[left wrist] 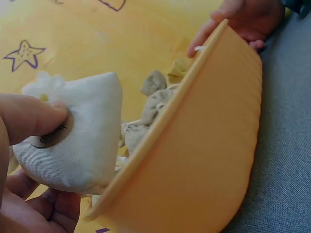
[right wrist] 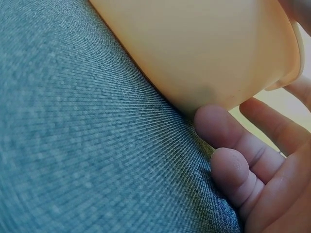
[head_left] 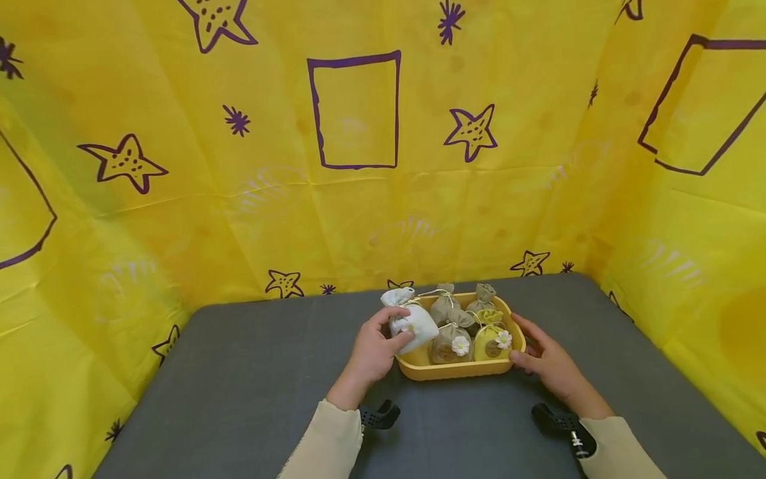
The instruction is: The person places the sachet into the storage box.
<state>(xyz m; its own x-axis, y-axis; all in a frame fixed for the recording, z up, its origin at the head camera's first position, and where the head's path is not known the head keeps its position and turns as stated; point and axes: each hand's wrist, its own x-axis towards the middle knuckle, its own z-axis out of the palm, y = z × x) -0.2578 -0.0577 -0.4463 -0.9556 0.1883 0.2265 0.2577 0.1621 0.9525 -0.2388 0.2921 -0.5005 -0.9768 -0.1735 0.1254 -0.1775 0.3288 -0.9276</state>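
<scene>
Your left hand [head_left: 372, 350] is gripping the white sachet [head_left: 413, 324] at the tray's [head_left: 455, 370] edge; your right hand [head_left: 547, 362], fingers relaxed, is steadying it. Judging by that, next you're needing a clean lift.

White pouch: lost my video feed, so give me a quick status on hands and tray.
Left hand grips white pouch at tray's left end. Right hand steadies orange tray on its right side. Other pouches crowd the tray.

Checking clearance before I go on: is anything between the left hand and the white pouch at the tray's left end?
Nothing visible. The left hand already grips the white pouch, thumb pressed on its front, at the left end of the orange tray. The right hand rests against the tray's right side.
</scene>
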